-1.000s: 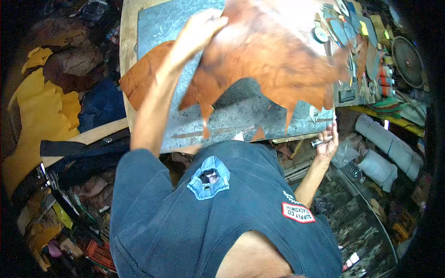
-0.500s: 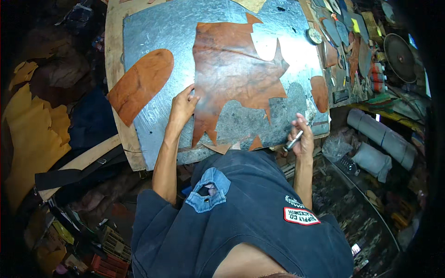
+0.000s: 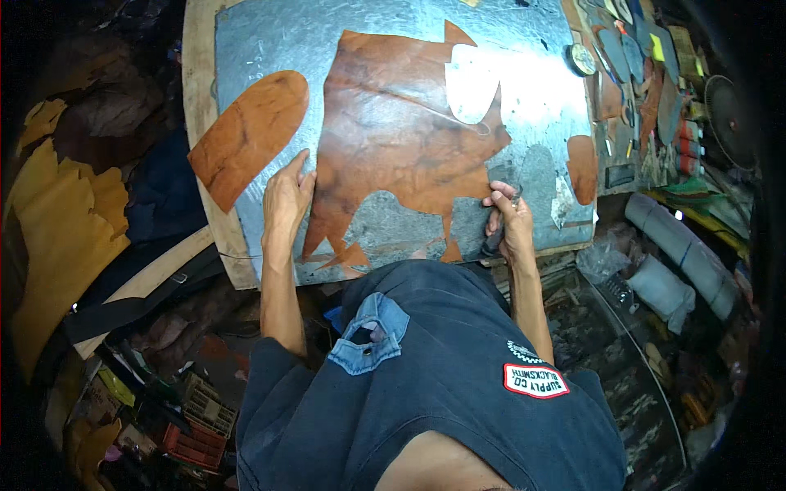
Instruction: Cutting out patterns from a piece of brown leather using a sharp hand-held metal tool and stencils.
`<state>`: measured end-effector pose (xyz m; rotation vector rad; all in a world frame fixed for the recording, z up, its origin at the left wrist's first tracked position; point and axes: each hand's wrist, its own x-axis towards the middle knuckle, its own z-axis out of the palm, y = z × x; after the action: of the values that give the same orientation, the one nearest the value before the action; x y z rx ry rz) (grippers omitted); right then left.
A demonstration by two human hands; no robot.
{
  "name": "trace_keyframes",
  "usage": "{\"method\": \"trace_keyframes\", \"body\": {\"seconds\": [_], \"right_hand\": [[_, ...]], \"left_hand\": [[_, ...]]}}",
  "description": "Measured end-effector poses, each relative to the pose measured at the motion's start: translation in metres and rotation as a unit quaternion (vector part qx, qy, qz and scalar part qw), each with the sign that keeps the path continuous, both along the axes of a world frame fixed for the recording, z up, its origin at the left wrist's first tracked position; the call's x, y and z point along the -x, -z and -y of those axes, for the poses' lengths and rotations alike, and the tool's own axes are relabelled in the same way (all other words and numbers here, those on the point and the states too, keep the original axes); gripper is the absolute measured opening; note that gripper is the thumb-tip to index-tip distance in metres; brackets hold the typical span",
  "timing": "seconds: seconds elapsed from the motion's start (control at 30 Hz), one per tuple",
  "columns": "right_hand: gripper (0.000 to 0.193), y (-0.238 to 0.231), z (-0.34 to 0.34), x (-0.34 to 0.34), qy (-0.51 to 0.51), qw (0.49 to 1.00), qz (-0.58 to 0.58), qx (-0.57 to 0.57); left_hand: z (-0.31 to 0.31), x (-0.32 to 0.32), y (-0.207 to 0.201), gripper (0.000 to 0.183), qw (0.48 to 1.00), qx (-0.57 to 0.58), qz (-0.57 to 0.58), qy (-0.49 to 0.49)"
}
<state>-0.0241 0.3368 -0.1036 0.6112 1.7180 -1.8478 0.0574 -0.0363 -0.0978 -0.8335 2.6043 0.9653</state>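
A large brown leather piece (image 3: pixel 393 123) with curved cut-outs lies on the grey metal sheet (image 3: pixel 409 233) of the workbench. My left hand (image 3: pixel 285 200) rests at its left edge, fingers stretched out and thumb close to the leather; nothing is in it. At the lower right edge of the leather is my right hand (image 3: pixel 512 217), its fingers closed round a slim pen-like tool with a dark end (image 3: pixel 493 240). Most of that tool is hidden by the fingers. A round-ended leather panel (image 3: pixel 254 135) lies left of my left hand.
A smaller rounded leather piece (image 3: pixel 582 168) is near the bench's right edge, below a tape roll (image 3: pixel 581 60). Leather scraps (image 3: pixel 352 256) lie at the front edge. Cut shapes and tools crowd the far right. Yellow leather (image 3: pixel 61 237) hangs at left; wrapped rolls (image 3: pixel 679 237) are at right.
The leather has shifted a little left and turned slightly. My right hand has moved up and left to its edge, tool in hand; my left hand has moved slightly left.
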Motion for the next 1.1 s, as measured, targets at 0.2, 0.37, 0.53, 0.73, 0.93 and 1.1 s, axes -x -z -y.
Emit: {"method": "trace_keyframes", "body": {"seconds": [0.2, 0.37, 0.53, 0.73, 0.93, 1.1], "right_hand": [[0.032, 0.007, -0.002, 0.005, -0.016, 1.000, 0.001, 0.003], [0.036, 0.000, 0.001, 0.009, -0.042, 0.999, 0.009, -0.006], [0.031, 0.007, -0.008, 0.006, -0.032, 0.999, -0.014, 0.009], [0.032, 0.002, -0.004, 0.008, -0.040, 0.999, -0.024, -0.008], [0.030, 0.007, -0.002, 0.005, -0.020, 0.999, -0.028, -0.002], [0.032, 0.010, -0.003, 0.003, -0.022, 0.999, -0.040, 0.015]], "left_hand": [[0.097, 0.009, 0.024, 0.069, 0.950, 0.287, -0.118, 0.043], [0.158, 0.025, 0.027, 0.101, 0.969, 0.219, -0.021, 0.109], [0.151, 0.037, 0.016, 0.088, 0.957, 0.282, 0.007, 0.065], [0.187, 0.029, -0.019, 0.033, 0.993, 0.026, -0.117, -0.016], [0.119, 0.034, -0.043, 0.017, 0.786, -0.429, -0.383, -0.227], [-0.048, 0.022, -0.027, 0.039, 0.753, -0.646, -0.042, -0.119]]}}
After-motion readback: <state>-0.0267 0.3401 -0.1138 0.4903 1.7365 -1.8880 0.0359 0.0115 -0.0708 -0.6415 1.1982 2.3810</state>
